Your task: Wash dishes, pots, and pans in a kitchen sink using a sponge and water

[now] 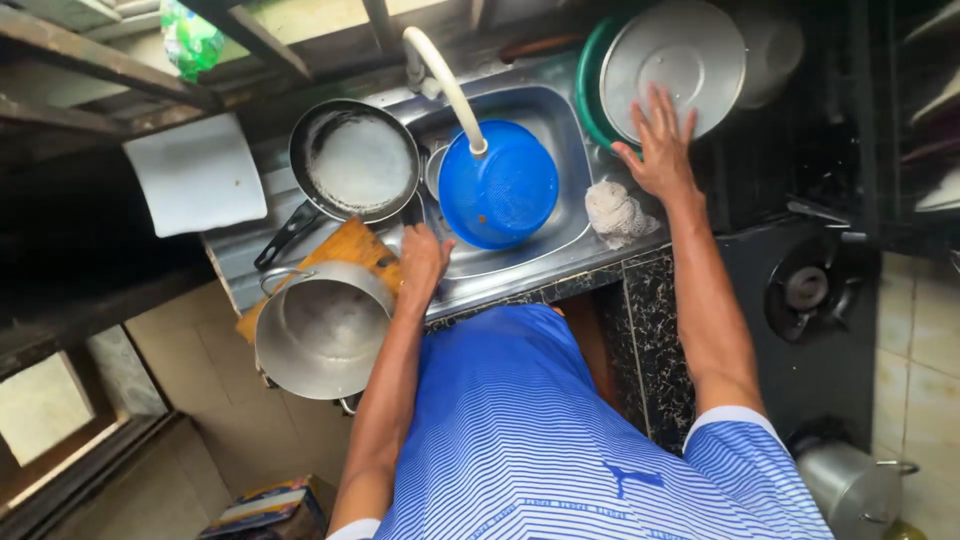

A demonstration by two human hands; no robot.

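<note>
I look straight down at a steel sink (560, 150). A blue plastic colander (500, 190) lies in the basin under a white curved tap (450, 85). My right hand (660, 150) is spread flat against a round steel lid (675, 65) leaning in a green bowl (588, 90) right of the sink. My left hand (422, 262) rests on the sink's front left rim, fingers curled, next to a wooden cutting board (345, 250). I cannot see whether it grips anything.
A black frying pan (355, 160) sits left of the basin. A large steel pot (322, 328) stands on the board. A white scrubbing net (615, 212) lies on the sink edge. A white cutting board (195, 175) is further left, a gas burner (805, 290) to the right.
</note>
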